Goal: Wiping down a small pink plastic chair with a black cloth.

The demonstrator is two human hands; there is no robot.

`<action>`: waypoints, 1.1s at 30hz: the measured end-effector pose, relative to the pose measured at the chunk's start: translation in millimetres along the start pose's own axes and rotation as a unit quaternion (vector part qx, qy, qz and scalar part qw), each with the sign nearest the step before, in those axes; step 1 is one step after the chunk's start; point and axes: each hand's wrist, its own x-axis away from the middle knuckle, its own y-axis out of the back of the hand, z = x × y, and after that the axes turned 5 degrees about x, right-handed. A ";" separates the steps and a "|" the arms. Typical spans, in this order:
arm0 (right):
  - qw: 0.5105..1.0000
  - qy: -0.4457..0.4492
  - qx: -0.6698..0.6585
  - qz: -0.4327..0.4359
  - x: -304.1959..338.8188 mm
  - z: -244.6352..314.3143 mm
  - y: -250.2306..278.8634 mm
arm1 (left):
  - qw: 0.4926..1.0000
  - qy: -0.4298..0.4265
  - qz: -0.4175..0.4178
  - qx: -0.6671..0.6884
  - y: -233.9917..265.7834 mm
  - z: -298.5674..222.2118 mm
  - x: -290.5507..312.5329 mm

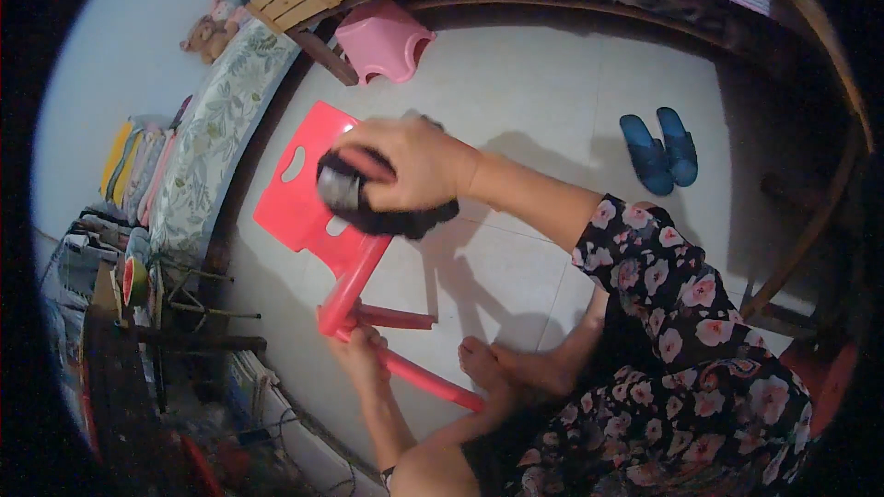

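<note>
The work in hand looks like rubbing down a red plastic chair (288, 202), and it seems to be under way rather than finished, since both hands are busy with it. The right hand (405, 164) is closed around a bunched black cloth (402, 224) with a shiny grey patch, held in front of the chair's broad panel; whether the cloth presses on the plastic cannot be told. The left hand (363, 356) is wrapped around the chair's frame near the lower bend, steadying the chair, which stands tilted between the hands, just ahead of the person's bare feet (479, 364). Which parts are done and which are left does not show: the visible red faces look much alike, and the cloth and arm hide some of the panel. Underneath is a pale tiled floor (571, 64) crossed by soft shadows. A pink stool (379, 41) stands beyond the chair, blue slippers (681, 149) lie well apart to the right, and along the left runs a leaf-patterned mattress (224, 110) with a teddy bear (210, 40) near its far end.
</note>
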 end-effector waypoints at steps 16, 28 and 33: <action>0.998 0.012 -0.058 0.035 1.4 16.3 -17.4 | 0.998 0.054 -0.027 0.025 1.9 2.2 -0.8; 1.000 -0.006 0.004 0.025 -8.4 37.2 -44.9 | 0.999 0.035 -0.027 0.015 -4.6 -1.5 -5.8; 0.993 0.006 0.013 0.114 -3.4 111.1 -115.7 | 0.999 0.036 -0.018 0.015 -3.0 9.1 -4.2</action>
